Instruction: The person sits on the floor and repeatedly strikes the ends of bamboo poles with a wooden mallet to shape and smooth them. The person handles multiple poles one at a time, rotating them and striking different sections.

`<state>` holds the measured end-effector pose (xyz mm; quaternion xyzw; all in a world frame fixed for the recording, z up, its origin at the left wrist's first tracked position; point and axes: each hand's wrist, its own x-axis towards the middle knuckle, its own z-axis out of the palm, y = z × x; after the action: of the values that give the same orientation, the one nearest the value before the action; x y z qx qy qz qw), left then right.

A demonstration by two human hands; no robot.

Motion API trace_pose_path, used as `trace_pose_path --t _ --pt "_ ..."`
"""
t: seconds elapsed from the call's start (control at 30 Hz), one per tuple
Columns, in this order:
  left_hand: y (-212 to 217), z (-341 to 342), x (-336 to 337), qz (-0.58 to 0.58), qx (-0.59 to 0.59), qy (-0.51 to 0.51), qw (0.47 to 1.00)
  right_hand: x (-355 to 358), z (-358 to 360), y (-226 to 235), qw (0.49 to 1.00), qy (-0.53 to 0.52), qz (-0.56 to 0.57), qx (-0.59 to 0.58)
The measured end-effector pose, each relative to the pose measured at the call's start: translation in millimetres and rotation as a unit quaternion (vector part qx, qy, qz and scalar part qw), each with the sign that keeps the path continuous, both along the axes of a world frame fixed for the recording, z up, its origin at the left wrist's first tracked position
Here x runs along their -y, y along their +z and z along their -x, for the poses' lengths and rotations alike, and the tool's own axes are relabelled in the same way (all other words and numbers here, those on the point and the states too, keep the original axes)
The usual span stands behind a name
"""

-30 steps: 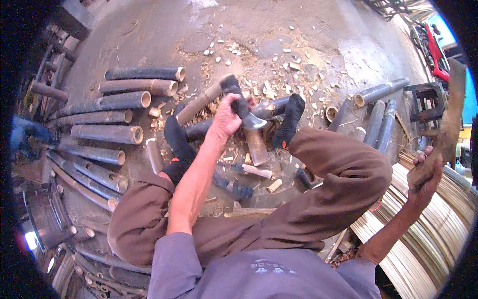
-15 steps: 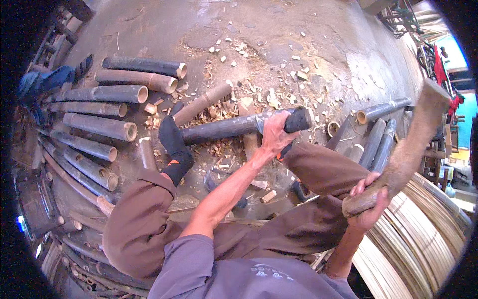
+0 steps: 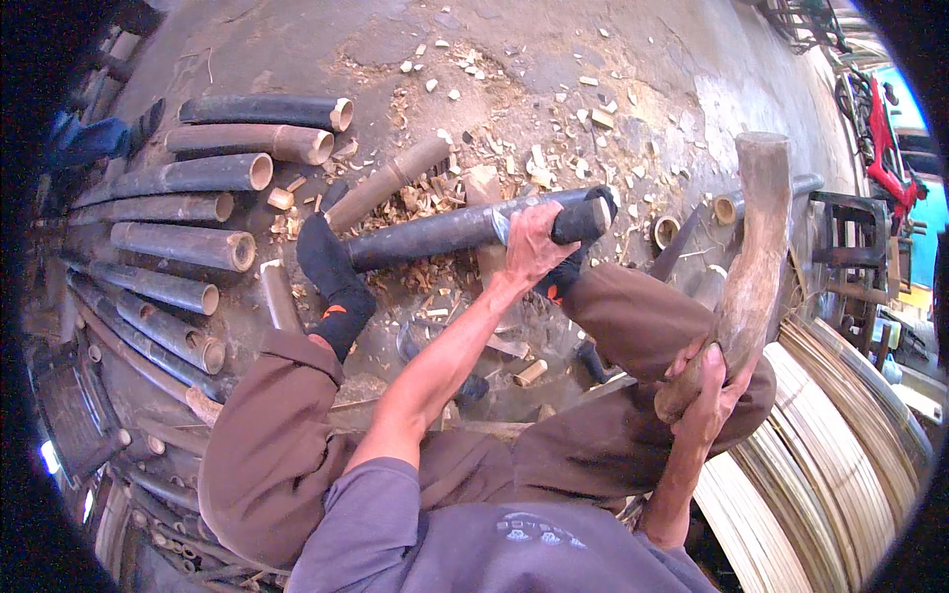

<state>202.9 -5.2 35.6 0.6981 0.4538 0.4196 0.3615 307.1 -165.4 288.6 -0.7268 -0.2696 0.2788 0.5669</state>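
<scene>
My left hand (image 3: 534, 240) is closed around a thick black-wrapped handle (image 3: 581, 219) with a pale round end. A shiny strip shows beside its fingers, against the dark bamboo pole (image 3: 427, 240); the rest of that tool is hidden. The pole lies between my feet, its left end by my black-covered left foot (image 3: 331, 267). In my right hand (image 3: 714, 388) is a heavy, slightly bent wooden club (image 3: 754, 262), gripped at its lower end and standing nearly upright above my right knee. A brown bamboo piece (image 3: 390, 181) lies beyond the pole.
Several cut bamboo poles (image 3: 203, 170) lie side by side at the left. Pale wood chips (image 3: 465, 188) litter the floor ahead. At the right is a big bundle of split strips (image 3: 820, 465), with more bamboo (image 3: 801, 188) and a dark chair (image 3: 852, 237) beyond.
The club has swung leftward from a right-leaning slant to nearly upright, and my right hand has shifted slightly left. My left hand keeps its grip on the black-wrapped handle. The whole view has shifted a little.
</scene>
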Motion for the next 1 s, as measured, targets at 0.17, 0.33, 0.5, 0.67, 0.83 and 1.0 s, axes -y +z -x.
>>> trace_pose_path --t 0.17,0.33,0.5,0.67,0.83,1.0 --pt "-9.7 1.0 -3.8 0.044 0.013 -0.027 0.999 -1.2 -0.8 -1.4 1.000 -0.018 -0.009 -0.012" --pt "-0.1 7.0 -8.1 0.031 0.038 -0.038 0.998 -1.3 5.4 -2.9 0.995 -0.096 0.002 0.034" --pt "27.6 21.2 -10.5 0.120 0.086 -0.054 0.988 -20.7 -32.4 8.7 0.967 -0.080 -0.230 0.069" --pt "28.8 6.0 -13.5 0.106 0.079 -0.056 0.990 -36.2 30.1 -114.2 0.986 0.000 0.011 0.165" --pt "4.6 18.6 -8.9 0.063 0.028 -0.016 0.998 -43.9 -0.7 -95.4 0.989 -0.014 0.046 0.139" --pt "12.6 13.3 -10.0 0.064 0.016 -0.020 0.998 -39.2 -91.7 -76.3 0.972 -0.148 -0.046 0.178"
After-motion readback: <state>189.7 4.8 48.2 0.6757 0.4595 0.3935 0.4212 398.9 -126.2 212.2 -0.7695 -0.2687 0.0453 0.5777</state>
